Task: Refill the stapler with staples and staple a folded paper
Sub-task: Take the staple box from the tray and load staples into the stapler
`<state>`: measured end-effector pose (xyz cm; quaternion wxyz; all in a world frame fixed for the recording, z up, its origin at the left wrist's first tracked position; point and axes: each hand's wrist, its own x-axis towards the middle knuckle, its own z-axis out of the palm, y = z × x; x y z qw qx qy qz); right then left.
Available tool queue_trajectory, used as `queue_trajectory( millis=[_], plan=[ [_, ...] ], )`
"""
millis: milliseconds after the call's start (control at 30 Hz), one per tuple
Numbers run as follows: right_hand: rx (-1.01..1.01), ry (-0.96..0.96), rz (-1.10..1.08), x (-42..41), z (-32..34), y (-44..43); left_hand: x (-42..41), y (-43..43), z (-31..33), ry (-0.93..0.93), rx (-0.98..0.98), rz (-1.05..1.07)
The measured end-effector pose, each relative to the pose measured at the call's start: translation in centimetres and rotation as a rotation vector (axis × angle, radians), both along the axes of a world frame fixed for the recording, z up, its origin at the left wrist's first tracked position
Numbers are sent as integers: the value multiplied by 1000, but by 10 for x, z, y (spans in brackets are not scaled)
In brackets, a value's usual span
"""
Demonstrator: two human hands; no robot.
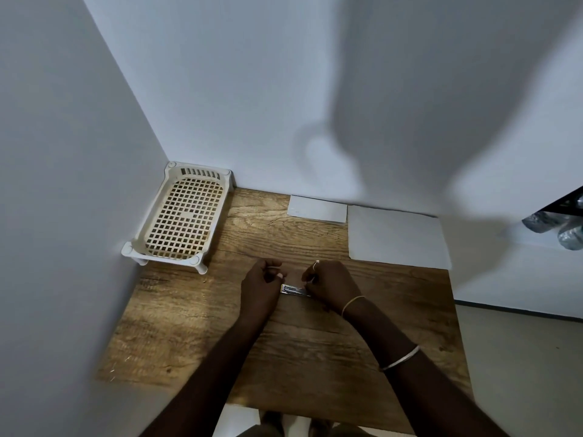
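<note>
A small silvery stapler (294, 290) lies between my two hands at the middle of the wooden table (303, 351). My left hand (262, 287) grips its left end with curled fingers. My right hand (331, 285) pinches its right end, fingers curled over it. Most of the stapler is hidden by my fingers, and no loose staples can be made out. A large white sheet of paper (398, 236) lies flat at the back right. A smaller folded white paper (317, 209) lies against the back wall.
A cream perforated plastic tray (183, 219) on short legs stands in the back left corner against both walls. White walls close the table on the left and back. Dark shiny objects (564, 228) sit on a ledge at the far right.
</note>
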<state>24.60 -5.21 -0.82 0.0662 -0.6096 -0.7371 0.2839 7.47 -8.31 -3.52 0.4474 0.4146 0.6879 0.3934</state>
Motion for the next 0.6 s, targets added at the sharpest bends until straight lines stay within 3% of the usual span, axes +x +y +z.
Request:
queue_trajectory(
  millis=[300, 600],
  plan=[
    [-25, -139, 0, -22, -9, -5, -7, -17, -1, 128, 41, -5],
    [-61, -186, -21, -33, -15, -2, -14, -24, -1, 134, 53, -5]
  ],
)
